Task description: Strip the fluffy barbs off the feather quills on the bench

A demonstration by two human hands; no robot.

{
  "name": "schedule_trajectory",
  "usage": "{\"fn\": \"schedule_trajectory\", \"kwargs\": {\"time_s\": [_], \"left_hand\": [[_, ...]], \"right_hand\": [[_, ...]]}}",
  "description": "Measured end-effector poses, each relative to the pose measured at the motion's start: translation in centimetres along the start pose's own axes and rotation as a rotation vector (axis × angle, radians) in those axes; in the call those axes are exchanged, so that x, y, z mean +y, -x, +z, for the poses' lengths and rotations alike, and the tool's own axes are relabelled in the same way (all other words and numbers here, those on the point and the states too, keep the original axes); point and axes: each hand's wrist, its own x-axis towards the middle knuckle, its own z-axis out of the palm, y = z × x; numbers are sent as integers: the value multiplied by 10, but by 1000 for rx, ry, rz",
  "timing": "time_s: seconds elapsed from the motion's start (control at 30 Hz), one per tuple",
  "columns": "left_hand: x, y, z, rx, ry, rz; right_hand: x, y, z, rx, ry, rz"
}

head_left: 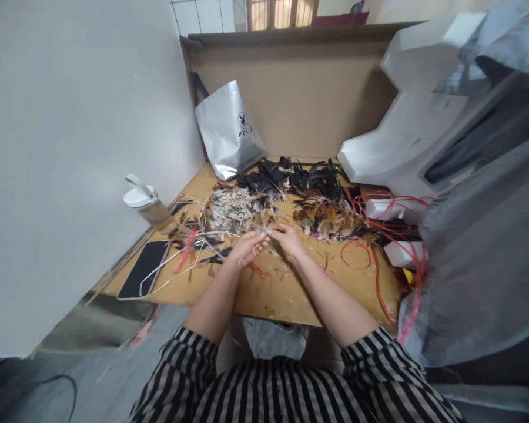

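A wispy brown feather tuft (263,221) sits at frame centre, pinched by the bare left hand (247,247) and bare right hand (288,241), fingers curled, fingertips meeting, forearms (214,296) angling inward over a yellow-brown tabletop (350,291).

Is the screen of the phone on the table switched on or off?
Apparently off: the phone shows a dark screen, without any visible image or glow.
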Motion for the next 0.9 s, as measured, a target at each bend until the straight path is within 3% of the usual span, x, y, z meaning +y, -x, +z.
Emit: {"fn": "schedule_trajectory", "kwargs": {"time_s": [0.23, 0.5, 0.63, 0.9], "left_hand": [[3, 3, -3, -90, 127, -112], [2, -1, 5, 129, -151, 202], [0, -4, 9, 170, -297, 269], [-2, -1, 7, 87, -255, 134]], "right_hand": [[2, 1, 1, -86, -70, 39], [-8, 5, 4, 42, -35, 85], [-7, 5, 3, 90, 7, 75], [-8, 5, 1, 65, -5, 61]]}}
